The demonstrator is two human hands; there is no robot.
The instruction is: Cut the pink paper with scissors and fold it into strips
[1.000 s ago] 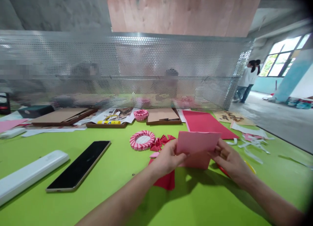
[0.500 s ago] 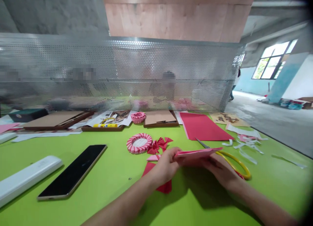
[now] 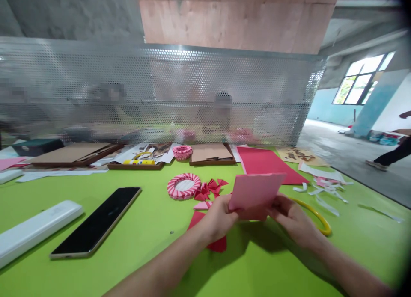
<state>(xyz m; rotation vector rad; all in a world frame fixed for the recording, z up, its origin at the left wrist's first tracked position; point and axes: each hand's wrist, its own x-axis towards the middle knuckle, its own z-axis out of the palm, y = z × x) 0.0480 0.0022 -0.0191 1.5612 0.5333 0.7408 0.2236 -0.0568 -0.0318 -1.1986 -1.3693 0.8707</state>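
Note:
Pink folded paper (image 3: 256,193) is held up above the green table, its pale face tilted toward me. My left hand (image 3: 221,218) grips its left edge, fingers closed on it. At its lower right edge, my right hand (image 3: 290,215) pinches the sheet between thumb and fingers. Red paper pieces (image 3: 218,243) lie partly under my left wrist. Beyond that hand are small folded red pieces (image 3: 212,189) and a round ring (image 3: 184,185) of red-and-white folded paper. Yellow-handled scissors (image 3: 324,226) lie beside my right hand, mostly hidden behind it.
A black phone (image 3: 99,222) and a long white case (image 3: 38,230) lie at left. Red sheets (image 3: 269,165) and white paper scraps (image 3: 327,190) are at far right. Trays (image 3: 212,155) line a perforated metal screen (image 3: 180,96), with people behind it. Someone's leg (image 3: 393,155) shows at right.
The pink paper has tipped up from nearly edge-on, so its broad face now shows, still in both hands. A walking person has come into view at the right edge.

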